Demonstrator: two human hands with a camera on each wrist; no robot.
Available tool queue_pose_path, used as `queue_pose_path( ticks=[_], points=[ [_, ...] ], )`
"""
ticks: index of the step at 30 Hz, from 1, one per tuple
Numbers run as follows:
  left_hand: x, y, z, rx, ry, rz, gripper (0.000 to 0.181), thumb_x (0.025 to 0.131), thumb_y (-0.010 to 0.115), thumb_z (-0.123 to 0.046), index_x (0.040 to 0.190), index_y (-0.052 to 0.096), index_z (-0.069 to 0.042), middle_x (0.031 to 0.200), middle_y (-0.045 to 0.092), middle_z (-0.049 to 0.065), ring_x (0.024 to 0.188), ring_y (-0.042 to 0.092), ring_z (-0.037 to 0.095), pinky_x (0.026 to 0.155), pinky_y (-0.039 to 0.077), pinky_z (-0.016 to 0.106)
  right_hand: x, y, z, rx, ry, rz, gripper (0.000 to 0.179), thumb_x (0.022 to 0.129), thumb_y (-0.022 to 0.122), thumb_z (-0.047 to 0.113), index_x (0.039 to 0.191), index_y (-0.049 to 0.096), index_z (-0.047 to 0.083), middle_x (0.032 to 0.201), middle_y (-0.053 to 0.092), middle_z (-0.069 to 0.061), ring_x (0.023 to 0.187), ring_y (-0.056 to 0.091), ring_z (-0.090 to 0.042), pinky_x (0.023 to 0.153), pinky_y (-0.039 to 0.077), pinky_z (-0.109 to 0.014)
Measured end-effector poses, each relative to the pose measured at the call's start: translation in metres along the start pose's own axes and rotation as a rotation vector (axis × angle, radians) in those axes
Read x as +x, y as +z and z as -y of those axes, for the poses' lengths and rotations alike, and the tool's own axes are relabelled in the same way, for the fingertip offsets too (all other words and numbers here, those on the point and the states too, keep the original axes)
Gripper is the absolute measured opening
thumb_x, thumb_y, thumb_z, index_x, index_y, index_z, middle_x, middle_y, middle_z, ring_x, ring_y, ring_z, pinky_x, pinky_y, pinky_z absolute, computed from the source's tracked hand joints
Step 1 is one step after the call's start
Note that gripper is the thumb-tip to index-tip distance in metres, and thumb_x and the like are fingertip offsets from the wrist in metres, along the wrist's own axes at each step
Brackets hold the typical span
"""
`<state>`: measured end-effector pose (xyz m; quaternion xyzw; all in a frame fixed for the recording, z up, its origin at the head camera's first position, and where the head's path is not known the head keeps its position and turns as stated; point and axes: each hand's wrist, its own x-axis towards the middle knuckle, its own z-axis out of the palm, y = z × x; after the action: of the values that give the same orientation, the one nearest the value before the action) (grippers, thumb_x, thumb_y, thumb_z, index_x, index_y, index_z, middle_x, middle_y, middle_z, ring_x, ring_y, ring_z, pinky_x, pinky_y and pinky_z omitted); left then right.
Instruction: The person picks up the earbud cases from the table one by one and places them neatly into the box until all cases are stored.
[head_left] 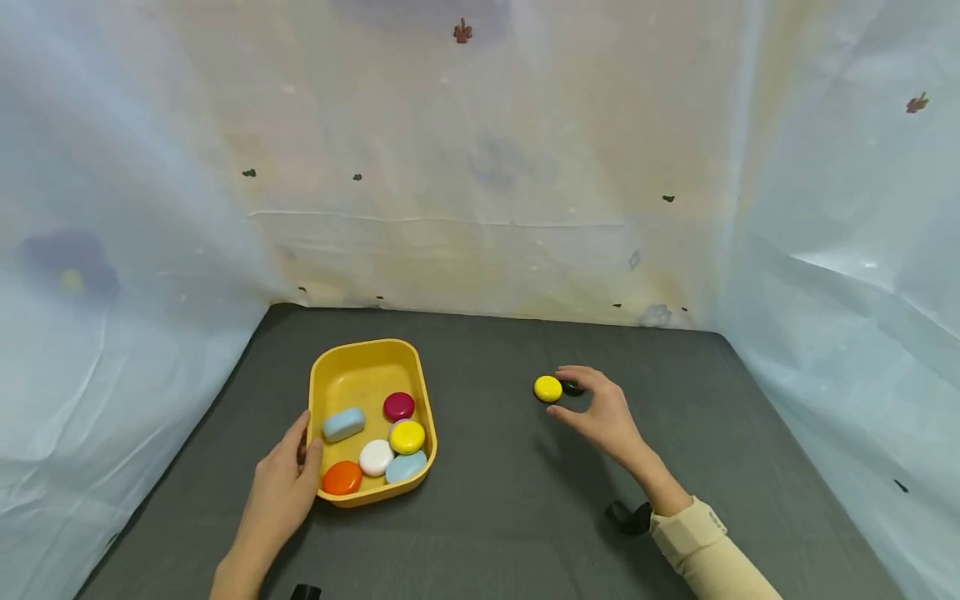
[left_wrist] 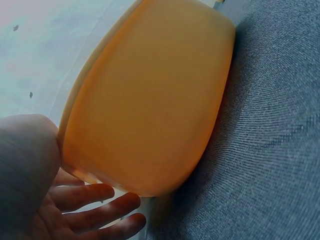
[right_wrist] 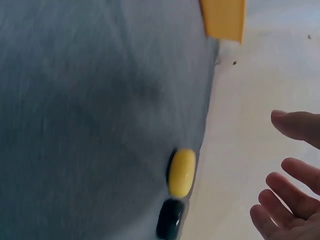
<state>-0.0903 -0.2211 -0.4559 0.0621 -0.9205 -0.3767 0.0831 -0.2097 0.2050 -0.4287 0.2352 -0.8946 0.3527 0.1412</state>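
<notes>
In the head view my left hand (head_left: pixel 281 487) grips the left rim of a yellow tray (head_left: pixel 352 351); its thumb lies on the rim, and several fingers extend outside in the left wrist view. Inside are smooth, glossy rounded pieces: a grey-blue oblong (head_left: pixel 344 424), a magenta one (head_left: pixel 398 406), a yellow one (head_left: pixel 407 437), a white one (head_left: pixel 377 457), an orange one (head_left: pixel 342 477) and a pale blue one (head_left: pixel 406 467). Farther right, my right hand (head_left: pixel 603 421) spreads thumb and fingers beside another yellow piece (head_left: pixel 548 388) and a partly covered black piece (head_left: pixel 572 388), holding neither.
Dark grey cloth (head_left: pixel 480 533) covers the table. Pale patterned sheets (head_left: pixel 480 167) enclose its back and both sides. A black strap (head_left: pixel 628 517) sits at my right wrist; a small black object (head_left: pixel 306 592) shows near the left forearm.
</notes>
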Motion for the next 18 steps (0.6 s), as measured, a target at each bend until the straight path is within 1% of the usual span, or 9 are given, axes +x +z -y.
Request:
queue_pose_path(
  ticks=[3, 8, 13, 18],
  points=[
    [0.002, 0.001, -0.001, -0.006, 0.004, 0.003, 0.056, 0.107, 0.041, -0.025, 0.154, 0.025, 0.002, 0.142, 0.042, 0.032, 0.122, 0.049, 0.042, 0.095, 0.042, 0.061, 0.004, -0.005, -0.011, -0.023, 0.012, 0.027, 0.058, 0.074, 0.089, 0.018, 0.125, 0.066, 0.006, 0.132, 0.059, -0.009, 0.122, 0.052, -0.029, 0.097, 0.044, -0.051],
    [0.003, 0.002, 0.000, -0.009, -0.001, 0.009, 0.057, 0.107, 0.040, -0.026, 0.154, 0.024, 0.003, 0.145, 0.039, 0.032, 0.126, 0.046, 0.044, 0.096, 0.041, 0.061, 0.008, -0.008, -0.030, -0.056, 0.024, 0.092, 0.060, 0.075, 0.088, 0.018, 0.128, 0.064, 0.003, 0.136, 0.056, -0.012, 0.126, 0.048, -0.035, 0.100, 0.040, -0.055],
    [0.002, 0.001, 0.002, -0.004, -0.006, 0.013, 0.057, 0.107, 0.040, -0.027, 0.154, 0.024, 0.003, 0.145, 0.039, 0.031, 0.126, 0.046, 0.043, 0.097, 0.041, 0.061, 0.008, -0.008, -0.047, -0.074, 0.075, 0.148, 0.061, 0.077, 0.087, 0.018, 0.129, 0.062, 0.001, 0.138, 0.053, -0.014, 0.123, 0.051, -0.037, 0.097, 0.044, -0.055],
    [0.001, 0.000, 0.002, 0.002, -0.014, 0.022, 0.058, 0.107, 0.040, -0.027, 0.154, 0.024, 0.002, 0.145, 0.039, 0.032, 0.128, 0.044, 0.044, 0.098, 0.039, 0.061, 0.010, -0.009, -0.056, -0.042, 0.098, 0.161, 0.062, 0.077, 0.087, 0.016, 0.131, 0.061, 0.000, 0.138, 0.053, -0.016, 0.119, 0.053, -0.041, 0.094, 0.046, -0.056]
  ],
)
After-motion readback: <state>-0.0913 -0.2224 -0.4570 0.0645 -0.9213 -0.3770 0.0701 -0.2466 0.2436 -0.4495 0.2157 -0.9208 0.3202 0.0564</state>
